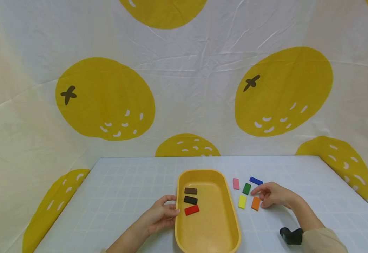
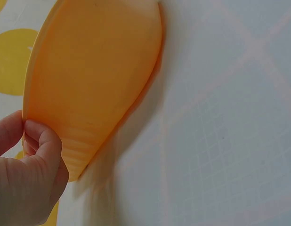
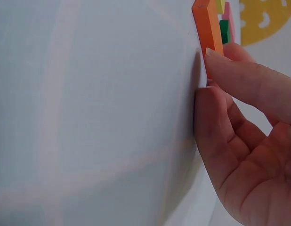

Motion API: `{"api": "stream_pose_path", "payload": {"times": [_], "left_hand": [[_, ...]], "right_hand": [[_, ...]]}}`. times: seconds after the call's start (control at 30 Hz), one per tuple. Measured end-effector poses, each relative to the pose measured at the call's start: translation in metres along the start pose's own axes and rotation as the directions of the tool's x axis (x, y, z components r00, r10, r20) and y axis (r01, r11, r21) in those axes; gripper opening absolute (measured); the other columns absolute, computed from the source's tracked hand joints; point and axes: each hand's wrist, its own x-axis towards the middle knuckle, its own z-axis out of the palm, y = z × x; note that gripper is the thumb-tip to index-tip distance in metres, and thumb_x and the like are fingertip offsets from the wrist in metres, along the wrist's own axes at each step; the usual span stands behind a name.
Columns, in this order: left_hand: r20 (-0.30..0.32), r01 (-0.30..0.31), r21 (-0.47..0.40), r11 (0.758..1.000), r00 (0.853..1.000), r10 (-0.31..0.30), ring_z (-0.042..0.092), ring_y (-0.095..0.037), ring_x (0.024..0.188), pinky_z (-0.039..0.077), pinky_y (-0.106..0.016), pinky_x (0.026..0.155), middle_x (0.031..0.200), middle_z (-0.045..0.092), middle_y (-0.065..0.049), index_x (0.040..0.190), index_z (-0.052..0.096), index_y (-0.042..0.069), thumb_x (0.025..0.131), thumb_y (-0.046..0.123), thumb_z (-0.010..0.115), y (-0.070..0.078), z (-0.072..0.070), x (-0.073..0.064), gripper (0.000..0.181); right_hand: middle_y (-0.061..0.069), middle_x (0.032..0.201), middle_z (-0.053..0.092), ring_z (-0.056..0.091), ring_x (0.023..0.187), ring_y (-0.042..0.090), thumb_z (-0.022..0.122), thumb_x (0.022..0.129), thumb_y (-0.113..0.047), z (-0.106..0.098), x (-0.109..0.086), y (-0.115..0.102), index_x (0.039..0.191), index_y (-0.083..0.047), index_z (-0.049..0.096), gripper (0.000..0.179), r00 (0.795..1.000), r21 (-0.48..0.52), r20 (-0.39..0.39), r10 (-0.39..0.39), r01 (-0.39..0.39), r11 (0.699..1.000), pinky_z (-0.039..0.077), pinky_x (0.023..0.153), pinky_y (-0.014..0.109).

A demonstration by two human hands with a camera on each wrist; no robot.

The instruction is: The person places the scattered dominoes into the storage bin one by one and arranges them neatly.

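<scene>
My left hand (image 1: 162,214) grips the left rim of a yellow oblong tray (image 1: 233,214), thumb on the inner side; in the left wrist view its fingers (image 2: 42,136) pinch the tray's edge. A brown block (image 1: 190,190), a black block (image 1: 190,200) and a red block (image 1: 191,210) lie inside, along the left wall. My right hand (image 1: 275,195) is low over the table, index finger extended toward a green block (image 1: 247,188). Its thumb is beside an orange block (image 1: 255,203), which it overlaps in the right wrist view. Nothing shows held in this hand.
Around the right hand also lie a pink block (image 1: 236,183), a blue block (image 1: 256,181) and a yellow block (image 1: 242,202). A black device (image 1: 291,235) sits by the right sleeve (image 1: 323,240). A fruit-patterned cloth (image 1: 196,88) hangs behind the table (image 1: 130,182).
</scene>
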Motion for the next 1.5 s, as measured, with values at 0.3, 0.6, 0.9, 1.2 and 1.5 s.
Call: {"api": "stream_pose_path", "payload": {"times": [0.3,0.6,0.9,1.2,1.5], "left_hand": [[0.008,-0.012,0.008,1.0,1.0,0.012,0.057,-0.016,0.079,0.048,-0.026,0.068,0.097,0.058,-0.01,0.127,0.032,0.0,0.087,-0.007,0.056,0.0008,0.0008,0.0002,0.047],[-0.005,0.0,0.023,1.0,1.0,0.0,0.057,-0.017,0.079,0.048,-0.026,0.069,0.099,0.058,-0.011,0.127,0.033,0.0,0.087,-0.007,0.057,-0.0003,-0.0013,0.0005,0.048],[-0.016,0.002,0.029,1.0,1.0,-0.001,0.057,-0.016,0.079,0.049,-0.026,0.069,0.099,0.058,-0.011,0.128,0.033,-0.001,0.086,-0.007,0.057,0.0011,0.0006,-0.0006,0.048],[-0.018,-0.003,0.029,1.0,1.0,0.003,0.057,-0.017,0.079,0.049,-0.026,0.07,0.099,0.058,-0.012,0.128,0.033,-0.001,0.086,-0.007,0.057,0.0014,0.0014,-0.0008,0.049],[-0.016,-0.004,0.02,1.0,1.0,0.004,0.057,-0.017,0.078,0.049,-0.025,0.069,0.098,0.058,-0.012,0.127,0.033,-0.001,0.086,-0.007,0.057,0.0013,0.0004,-0.0011,0.048]], "right_hand": [[0.007,0.071,0.05,0.048,0.065,0.019,0.077,0.069,0.002,0.0052,0.0017,-0.0038,0.098,-0.004,0.069,0.031,0.999,-0.107,-0.049,0.01,-0.015,0.994,0.043,0.058,0.02],[0.006,0.07,0.047,0.046,0.069,0.02,0.076,0.068,0.005,0.0088,0.0012,-0.0049,0.09,-0.004,0.065,0.026,1.0,-0.163,-0.029,0.012,-0.017,0.986,0.042,0.06,0.024],[0.006,0.073,0.05,0.049,0.071,0.02,0.078,0.068,0.003,0.0075,-0.0008,-0.0058,0.088,-0.004,0.064,0.026,0.999,-0.16,-0.042,0.034,-0.04,0.986,0.045,0.063,0.026],[0.007,0.076,0.053,0.051,0.071,0.02,0.08,0.068,0.0,0.0045,-0.0056,-0.0069,0.092,-0.002,0.064,0.029,0.997,-0.108,-0.059,0.056,-0.062,0.992,0.049,0.067,0.027],[0.007,0.077,0.056,0.052,0.071,0.021,0.077,0.069,0.003,0.0016,-0.0081,-0.0053,0.095,0.002,0.063,0.029,0.999,-0.024,0.003,0.051,-0.051,0.998,0.048,0.066,0.028]]}}
